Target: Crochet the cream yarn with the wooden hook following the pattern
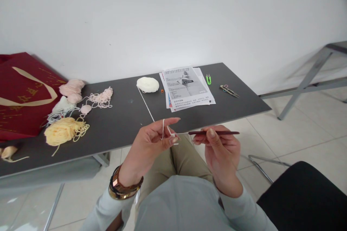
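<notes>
My left hand (146,146) pinches white yarn (163,129) between thumb and fingers, and the strand loops over its raised index finger. From there the strand runs back across the table to a white ball of yarn (148,84). In my right hand (222,153) is a crochet hook with a dark red handle (227,133), held level between thumb and fingers. Its thin metal shaft points left and reaches the yarn at my left fingertips. Whether its tip sits inside a loop is too small to tell.
On the dark table (121,115) lie printed sheets (187,90), green thread snips (208,79) and metal snips (229,91). Pink yarn (72,88), yellow yarn (63,131) and a red gift bag (27,90) are at the left. A black chair (303,195) stands at right.
</notes>
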Action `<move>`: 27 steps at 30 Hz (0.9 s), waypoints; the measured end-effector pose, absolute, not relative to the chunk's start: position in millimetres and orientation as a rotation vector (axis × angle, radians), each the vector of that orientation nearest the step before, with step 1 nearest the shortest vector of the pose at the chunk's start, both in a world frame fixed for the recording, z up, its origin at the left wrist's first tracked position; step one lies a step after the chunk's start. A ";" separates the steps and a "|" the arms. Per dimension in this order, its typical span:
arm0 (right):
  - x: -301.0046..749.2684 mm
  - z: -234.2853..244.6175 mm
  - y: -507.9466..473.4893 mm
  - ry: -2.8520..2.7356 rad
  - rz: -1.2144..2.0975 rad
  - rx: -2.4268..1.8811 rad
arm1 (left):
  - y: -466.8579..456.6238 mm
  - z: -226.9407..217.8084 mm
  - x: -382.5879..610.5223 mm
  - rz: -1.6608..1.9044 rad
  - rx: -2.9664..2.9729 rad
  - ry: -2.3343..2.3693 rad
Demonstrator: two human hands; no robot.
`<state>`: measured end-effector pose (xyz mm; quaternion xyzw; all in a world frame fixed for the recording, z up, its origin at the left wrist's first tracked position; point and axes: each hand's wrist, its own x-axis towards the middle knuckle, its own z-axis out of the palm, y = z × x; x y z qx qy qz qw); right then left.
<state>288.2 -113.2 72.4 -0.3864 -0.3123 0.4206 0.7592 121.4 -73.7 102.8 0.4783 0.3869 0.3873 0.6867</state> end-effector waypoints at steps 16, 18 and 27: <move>283.9 72.3 -110.0 -0.567 1.008 -0.816 | -79.5 97.0 131.2 0.996 0.873 0.868; 282.8 71.4 -109.9 -0.553 1.012 -0.809 | -79.6 97.1 132.0 1.008 0.845 0.860; 280.5 67.2 -110.4 -0.610 0.967 -0.760 | -79.0 94.4 133.9 1.077 0.743 0.842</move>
